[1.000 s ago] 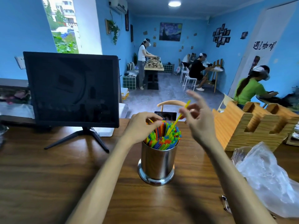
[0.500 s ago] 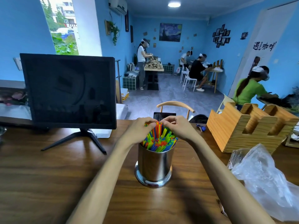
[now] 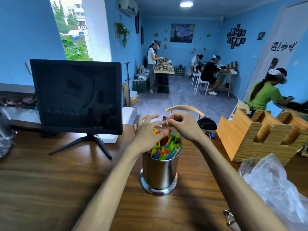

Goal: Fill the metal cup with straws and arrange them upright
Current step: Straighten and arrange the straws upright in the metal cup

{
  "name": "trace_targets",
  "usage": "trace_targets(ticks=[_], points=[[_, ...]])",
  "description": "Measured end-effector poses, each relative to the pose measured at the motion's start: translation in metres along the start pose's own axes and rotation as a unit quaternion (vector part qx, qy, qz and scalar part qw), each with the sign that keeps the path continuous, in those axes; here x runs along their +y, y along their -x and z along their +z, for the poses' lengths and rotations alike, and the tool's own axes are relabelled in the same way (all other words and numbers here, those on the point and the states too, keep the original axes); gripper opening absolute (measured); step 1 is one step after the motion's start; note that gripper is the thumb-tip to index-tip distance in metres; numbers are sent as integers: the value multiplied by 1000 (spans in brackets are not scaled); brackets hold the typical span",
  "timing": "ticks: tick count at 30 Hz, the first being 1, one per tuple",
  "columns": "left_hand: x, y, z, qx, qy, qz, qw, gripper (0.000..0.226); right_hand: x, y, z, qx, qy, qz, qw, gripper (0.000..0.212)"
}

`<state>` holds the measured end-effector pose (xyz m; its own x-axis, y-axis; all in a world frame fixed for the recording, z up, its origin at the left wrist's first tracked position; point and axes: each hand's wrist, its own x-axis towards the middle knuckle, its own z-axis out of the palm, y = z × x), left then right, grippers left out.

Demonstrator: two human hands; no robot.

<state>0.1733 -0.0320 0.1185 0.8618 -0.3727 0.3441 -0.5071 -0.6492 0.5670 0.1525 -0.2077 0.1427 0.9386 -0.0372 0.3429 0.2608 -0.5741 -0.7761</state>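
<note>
Both hands (image 3: 166, 129) rose slightly above the cup's (image 3: 159, 174) straws (image 3: 166, 147).

Blue walls (image 3: 208, 29) enclose a grey floor (image 3: 180, 100); a window (image 3: 70, 27) shows greenery, a ceiling light (image 3: 186, 4) glows, and a painting (image 3: 182, 33) hangs opposite.

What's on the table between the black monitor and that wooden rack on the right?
The metal cup, packed with coloured straws, stands between the monitor and the rack, with both hands over it. The head view shows this.
</note>
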Motion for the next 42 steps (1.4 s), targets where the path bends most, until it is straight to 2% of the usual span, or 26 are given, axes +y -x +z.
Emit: trace_targets(ticks=[3, 5, 8, 10, 12, 14, 18, 21, 23, 25, 28, 32, 34, 36, 38, 40, 42], points=[[9, -3, -2, 88, 62, 24, 994, 24, -17, 1, -10, 31, -31, -44, 998, 14], [16, -3, -7, 103, 146, 33, 983, 15, -26, 2, -16, 44, -58, -69, 995, 11], [28, -1, -18, 152, 281, 50, 946, 6, -23, 7, -19, -27, -121, -57, 991, 22], [33, 1, -24, 211, 365, 79, 903, 14, -13, 10, -16, -73, -112, -48, 990, 28], [36, 4, -28, 262, 402, 102, 871, 26, -5, 15, -12, -91, -116, -46, 988, 25], [36, 6, -30, 299, 417, 103, 852, 29, 0, 21, -12, -95, -160, -38, 982, 20], [28, 8, -26, 331, 434, 20, 838, 19, 9, 29, -22, -51, -271, 5, 961, 15], [16, 9, -24, 297, 433, -69, 848, 11, 11, 32, -31, 4, -429, 74, 900, 19], [8, 11, -23, 245, 403, -114, 874, 8, 13, 33, -36, 46, -473, 92, 875, 19], [3, 14, -19, 192, 350, -122, 909, 7, 14, 32, -38, 88, -457, 77, 882, 11], [-1, 21, -14, 115, 275, -103, 949, 6, 11, 28, -34, 182, -377, 10, 908, 5], [-1, 28, -12, 46, 187, -73, 978, 11, 3, 23, -29, 264, -303, -74, 913, 40], [2, 32, -13, 81, 190, -59, 977, 8, 2, 22, -25, 276, -297, -69, 912, 39], [4, 36, -19, 194, 225, -59, 953, 9, 5, 20, -21, 283, -321, -46, 903, 28], [3, 38, -27, 304, 310, -82, 897, 14, 11, 21, -16, 272, -325, -22, 906, 13], [1, 39, -35, 374, 394, -100, 834, 14, 19, 25, -8, 223, -268, -13, 937, 9], [2, 38, -44, 422, 433, -86, 792, 17, 29, 32, 2, 134, -186, -9, 973, 11]])
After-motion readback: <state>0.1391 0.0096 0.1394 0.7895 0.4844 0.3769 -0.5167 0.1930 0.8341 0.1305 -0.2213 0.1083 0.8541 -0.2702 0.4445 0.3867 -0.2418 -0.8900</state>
